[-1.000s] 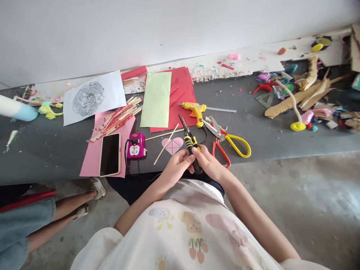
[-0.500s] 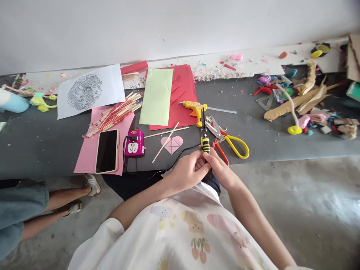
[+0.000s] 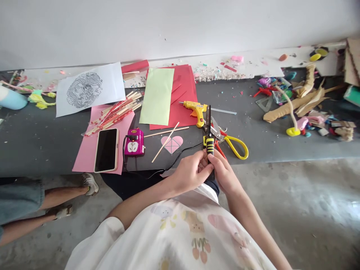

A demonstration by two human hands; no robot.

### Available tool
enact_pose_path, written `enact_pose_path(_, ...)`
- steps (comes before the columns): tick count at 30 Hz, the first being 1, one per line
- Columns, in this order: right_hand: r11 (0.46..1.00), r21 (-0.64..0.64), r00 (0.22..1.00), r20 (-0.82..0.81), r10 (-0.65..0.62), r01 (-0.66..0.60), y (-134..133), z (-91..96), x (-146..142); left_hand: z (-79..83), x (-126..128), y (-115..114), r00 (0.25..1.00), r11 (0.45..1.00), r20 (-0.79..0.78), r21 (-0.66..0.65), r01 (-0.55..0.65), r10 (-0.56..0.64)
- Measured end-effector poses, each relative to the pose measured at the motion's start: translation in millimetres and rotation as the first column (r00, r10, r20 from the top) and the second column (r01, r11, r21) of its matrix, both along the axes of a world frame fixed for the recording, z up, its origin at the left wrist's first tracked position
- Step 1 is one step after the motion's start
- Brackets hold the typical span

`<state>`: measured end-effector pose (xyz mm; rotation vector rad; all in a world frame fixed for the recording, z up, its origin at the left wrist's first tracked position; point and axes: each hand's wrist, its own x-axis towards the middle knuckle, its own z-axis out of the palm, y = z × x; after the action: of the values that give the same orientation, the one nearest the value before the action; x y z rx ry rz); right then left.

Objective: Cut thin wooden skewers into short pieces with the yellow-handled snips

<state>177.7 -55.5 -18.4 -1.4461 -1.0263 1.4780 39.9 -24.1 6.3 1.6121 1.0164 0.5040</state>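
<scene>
Both my hands are closed around a long, dark-jawed hand tool (image 3: 210, 145) with black-and-yellow striped handles, held in front of my waist with its tip pointing away from me. My left hand (image 3: 191, 169) curls in from the left, its thumb against the handle. From the other side my right hand (image 3: 224, 172) wraps the grip, its thumb on top; the lower end is partly hidden. Just beyond the tool lie a yellow glue gun (image 3: 198, 111) and yellow-handled scissors (image 3: 237, 147) over a red-handled tool. A pink paper heart (image 3: 173, 143) with drawn lines lies left, a thin stick (image 3: 163, 146) across it.
A purple power socket (image 3: 134, 142) with a black cord and a phone (image 3: 106, 150) lie left. Behind are bundled sticks (image 3: 120, 112), green paper (image 3: 156, 96) and a dragon print (image 3: 90, 90). Craft scraps (image 3: 300, 101) clutter the right. Another person's legs (image 3: 63, 198) show lower left.
The tool has shifted slightly right in my hands, its jaws now overlapping the glue gun's handle and the scissors. The other person's legs have moved a little left in view.
</scene>
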Motion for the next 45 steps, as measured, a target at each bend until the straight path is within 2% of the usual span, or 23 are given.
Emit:
enact_pose_path(7, 0.999, 0.020, 0.997, 0.067, -0.032, 0.031, 0, 2.9, 6, 5.2, -4, 2, 0.995, 0.995, 0.044, 0.024, 0.093, -0.094)
enact_pose_path(10, 1.000, 0.020, 0.996, 0.082, -0.025, 0.023, -2, 0.7, 16, 4.1, -11, 8, 0.993, 0.988, -0.052, 0.106, 0.111, -0.106)
enact_pose_path(12, 1.000, 0.014, 0.997, 0.078, -0.014, 0.013, -5, -1.5, 24, 0.2, -18, 15, 0.982, 0.974, -0.187, 0.209, 0.082, -0.043)
enact_pose_path(14, 1.000, -0.013, 0.999, 0.043, -0.005, 0.005, -10, -3.9, 32, -6.6, -27, 26, 0.941, 0.940, -0.331, 0.338, 0.050, 0.069)
enact_pose_path(17, 0.998, -0.053, 0.993, -0.115, 0.031, -0.037, -18, -7.1, 41, -20.1, -41, 45, 0.830, 0.833, -0.501, 0.547, 0.087, 0.243)
enact_pose_path(20, 0.997, -0.004, 0.957, -0.281, 0.074, -0.078, -24, -8.8, 47, -32.1, -49, 62, 0.724, 0.772, -0.609, 0.612, 0.169, 0.324)
enact_pose_path(24, 0.998, 0.017, 0.950, -0.304, 0.066, -0.064, -27, -8.7, 47, -40.8, -50, 79, 0.635, 0.737, -0.674, 0.634, 0.234, 0.378)
enact_pose_path(28, 0.997, -0.017, 0.968, -0.241, 0.075, -0.081, -27, -10.9, 46, -44.0, -46, 88, 0.599, 0.745, -0.717, 0.605, 0.281, 0.356)
enact_pose_path(32, 0.994, -0.006, 0.988, -0.117, 0.103, -0.105, -27, -14.0, 43, -48.5, -45, 94, 0.598, 0.753, -0.716, 0.601, 0.267, 0.359)
enact_pose_path(39, 0.983, 0.040, 0.983, 0.045, 0.177, -0.179, -22, -10.6, 36, -54.2, -48, 100, 0.632, 0.705, -0.671, 0.657, 0.266, 0.387)
enact_pose_path(45, 0.959, 0.057, 0.925, 0.283, 0.252, -0.279, -23, -6.2, 36, -39.1, -49, 96, 0.624, 0.642, -0.628, 0.725, 0.252, 0.465)
